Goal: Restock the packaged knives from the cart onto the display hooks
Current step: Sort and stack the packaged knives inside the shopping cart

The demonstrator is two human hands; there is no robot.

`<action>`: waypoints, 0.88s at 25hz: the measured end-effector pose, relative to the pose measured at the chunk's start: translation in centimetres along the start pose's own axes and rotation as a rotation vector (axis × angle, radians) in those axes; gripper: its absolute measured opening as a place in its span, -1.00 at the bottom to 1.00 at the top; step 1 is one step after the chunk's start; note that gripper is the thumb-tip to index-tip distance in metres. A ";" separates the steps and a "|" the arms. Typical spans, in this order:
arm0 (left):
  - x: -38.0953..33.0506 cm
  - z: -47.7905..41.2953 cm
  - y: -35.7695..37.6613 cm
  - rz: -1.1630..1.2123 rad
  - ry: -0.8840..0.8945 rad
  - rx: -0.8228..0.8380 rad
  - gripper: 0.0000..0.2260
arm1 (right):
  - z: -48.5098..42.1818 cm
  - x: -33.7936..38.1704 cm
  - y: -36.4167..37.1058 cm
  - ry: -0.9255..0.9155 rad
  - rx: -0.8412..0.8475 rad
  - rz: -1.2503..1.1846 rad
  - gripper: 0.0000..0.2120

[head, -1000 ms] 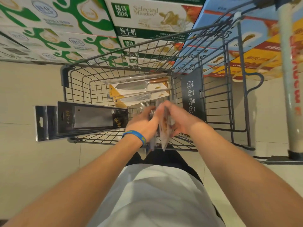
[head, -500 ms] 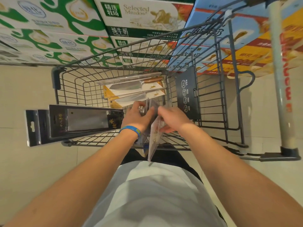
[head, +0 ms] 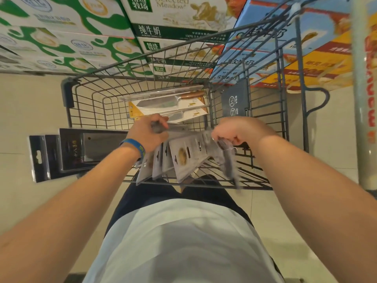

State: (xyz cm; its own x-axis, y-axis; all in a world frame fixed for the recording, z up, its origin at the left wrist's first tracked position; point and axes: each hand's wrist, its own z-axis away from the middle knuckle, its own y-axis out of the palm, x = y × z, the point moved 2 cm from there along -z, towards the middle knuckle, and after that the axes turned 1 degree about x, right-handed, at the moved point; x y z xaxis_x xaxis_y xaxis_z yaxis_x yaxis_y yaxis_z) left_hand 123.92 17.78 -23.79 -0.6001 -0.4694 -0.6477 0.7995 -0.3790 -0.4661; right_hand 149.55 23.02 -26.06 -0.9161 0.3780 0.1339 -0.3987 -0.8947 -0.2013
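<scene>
I look down into a grey wire cart [head: 263,111]. My left hand [head: 150,133], with a blue wristband, and my right hand [head: 238,129] both grip a fanned bundle of clear blister-packed knives [head: 187,158] that hangs over the cart's near edge. Further in the cart lie yellow-carded knives with wooden handles [head: 169,105]. Black boxed cleavers [head: 81,150] stick out over the cart's left side. No display hooks are in view.
Stacked milk cartons [head: 175,27] fill the space beyond the cart. A grey post with red lettering [head: 367,94] stands at the right. A dark sign plate [head: 234,101] hangs inside the cart's right wall. Pale tiled floor lies all around.
My hands have moved apart, spreading the bundle of knife packs into a fan. The packs have risen slightly and now hang over the near edge.
</scene>
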 end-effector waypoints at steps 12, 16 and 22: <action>-0.9 4.1 4.2 0.177 -0.176 0.158 -0.60 | -3.4 -2.0 -2.5 0.043 -0.001 -0.170 -0.87; -3.7 2.2 8.3 -0.044 -0.119 0.298 -0.38 | -3.9 -3.6 -2.2 0.100 0.034 0.040 -0.80; -4.2 2.0 12.9 -0.177 0.132 0.375 -0.25 | -3.7 -2.9 -3.3 0.017 -0.140 0.165 -0.79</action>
State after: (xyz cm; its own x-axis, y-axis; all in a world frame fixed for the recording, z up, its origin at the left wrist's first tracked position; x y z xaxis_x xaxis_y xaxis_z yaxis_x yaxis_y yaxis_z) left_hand 136.74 13.25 -25.92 -0.6991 -0.2741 -0.6604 0.6049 -0.7192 -0.3418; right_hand 153.38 25.73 -29.35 -0.9694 0.2347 0.0717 -0.2448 -0.9033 -0.3525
